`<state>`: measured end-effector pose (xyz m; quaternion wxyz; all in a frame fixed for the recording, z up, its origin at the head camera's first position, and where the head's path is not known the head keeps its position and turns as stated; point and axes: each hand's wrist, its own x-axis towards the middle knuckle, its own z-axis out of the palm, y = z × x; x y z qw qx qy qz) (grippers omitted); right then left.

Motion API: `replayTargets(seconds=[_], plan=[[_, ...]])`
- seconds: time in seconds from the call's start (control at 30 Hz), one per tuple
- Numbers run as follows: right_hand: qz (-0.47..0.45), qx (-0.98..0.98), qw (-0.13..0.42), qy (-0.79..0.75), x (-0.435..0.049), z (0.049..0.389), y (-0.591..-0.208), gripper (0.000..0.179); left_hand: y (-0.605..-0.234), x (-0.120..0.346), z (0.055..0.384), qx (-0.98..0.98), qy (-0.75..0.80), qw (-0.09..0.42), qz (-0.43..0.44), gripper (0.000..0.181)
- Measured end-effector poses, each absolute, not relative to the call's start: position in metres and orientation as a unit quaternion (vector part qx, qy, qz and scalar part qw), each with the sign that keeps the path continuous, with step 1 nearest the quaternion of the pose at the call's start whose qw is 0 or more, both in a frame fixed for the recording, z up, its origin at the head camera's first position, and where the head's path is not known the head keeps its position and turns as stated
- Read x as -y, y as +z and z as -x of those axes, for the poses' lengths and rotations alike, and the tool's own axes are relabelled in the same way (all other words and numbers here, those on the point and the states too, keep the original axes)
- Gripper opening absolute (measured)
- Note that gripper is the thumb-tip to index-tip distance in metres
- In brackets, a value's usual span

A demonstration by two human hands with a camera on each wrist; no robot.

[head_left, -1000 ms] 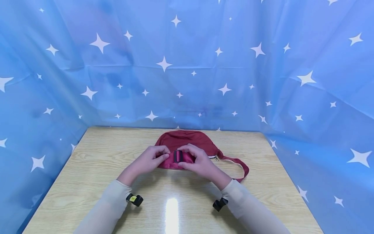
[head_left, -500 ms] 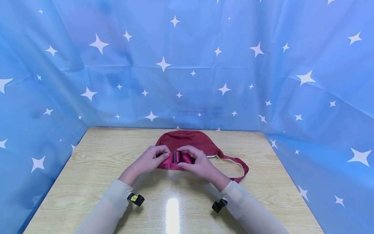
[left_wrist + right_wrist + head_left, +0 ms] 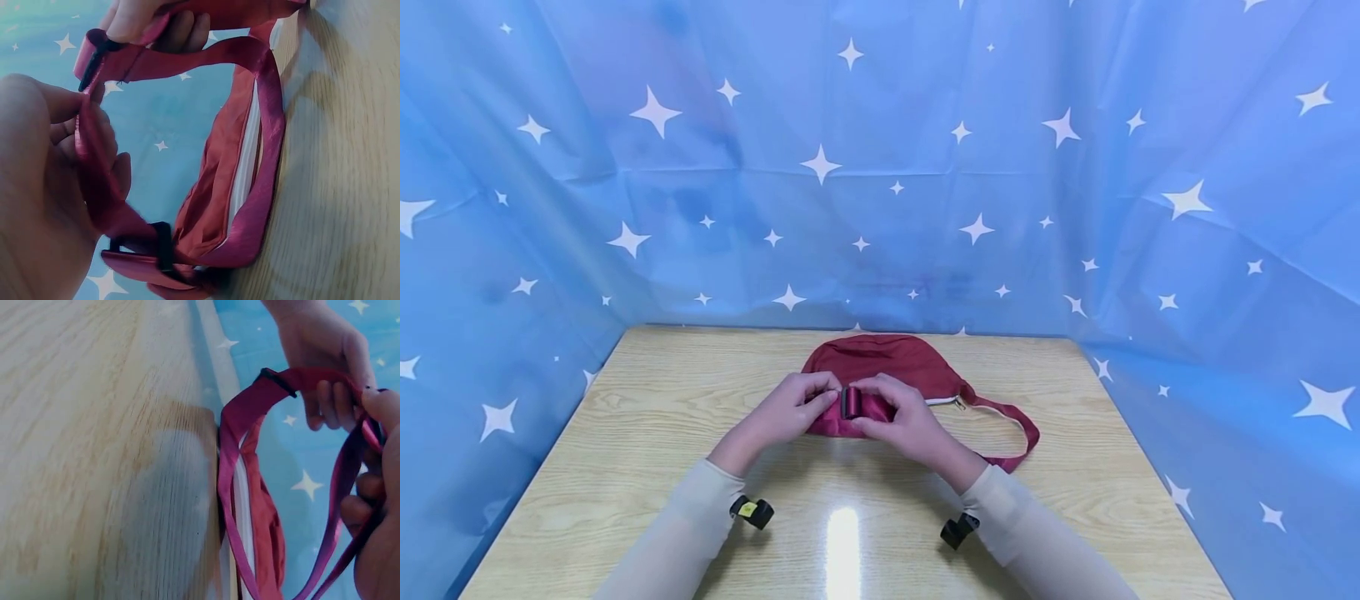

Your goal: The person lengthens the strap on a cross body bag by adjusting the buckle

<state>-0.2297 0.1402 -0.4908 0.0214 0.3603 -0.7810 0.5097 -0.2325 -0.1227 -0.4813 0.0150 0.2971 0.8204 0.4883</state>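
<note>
Pale wood-grain table (image 3: 625, 425), blue star-printed backdrop (image 3: 895, 108)

Evenly bright, glaring white on tabletop (image 3: 842, 542) nearer than fingers (image 3: 882, 383), softly shadowed beneath them, dimmer, softer in wrist views

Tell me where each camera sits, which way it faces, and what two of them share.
Head: worn on the head, facing forward and down at the red waist bag on the wooden table; pale sleeves, left hand and right hand show.
Left wrist: worn there, facing the looped strap that hand pinches; left hand fills the left edge, right hand at top.
Right wrist: worn there, facing the loop from the right hand's side; right hand at right edge, left hand upper right.
Shared: both wrist views show both hands, bag, strap and table.
</note>
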Motion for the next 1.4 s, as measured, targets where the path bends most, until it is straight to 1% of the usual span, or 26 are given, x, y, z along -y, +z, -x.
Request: replayTargets(seconds=[0.1,0.23,0.3,0.4,0.63,0.97,1.23,1.4], plan=[[-0.361,0.782,0.033,0.507,-0.14,0.229,-0.491,0.045,-0.482,0.128,0.231,-0.842,0.456,0.013,-0.29,0.014],[-0.36,0.782,0.033,0.508,-0.14,0.229,-0.491,0.046,-0.487,0.14,0.228,-0.859,0.424,0.021,-0.286,0.014],[-0.358,0.782,0.029,0.509,-0.14,0.229,-0.491,0.046,-0.49,0.146,0.226,-0.857,0.426,0.028,-0.287,0.012],[-0.354,0.779,0.021,0.517,-0.14,0.229,-0.49,0.046,-0.493,0.15,0.226,-0.849,0.442,0.035,-0.288,0.013],[-0.361,0.772,0.014,0.522,-0.138,0.229,-0.491,0.046,-0.488,0.143,0.225,-0.835,0.464,0.049,-0.292,0.015],[-0.376,0.806,0.038,0.456,-0.132,0.231,-0.494,0.042,-0.483,0.132,0.228,-0.832,0.464,0.045,-0.302,0.017],[-0.377,0.804,0.052,0.457,-0.134,0.23,-0.495,0.043,-0.489,0.143,0.227,-0.854,0.441,0.038,-0.274,0.018],[-0.375,0.804,0.05,0.459,-0.134,0.229,-0.493,0.044,-0.497,0.153,0.226,-0.856,0.433,0.039,-0.278,0.011]])
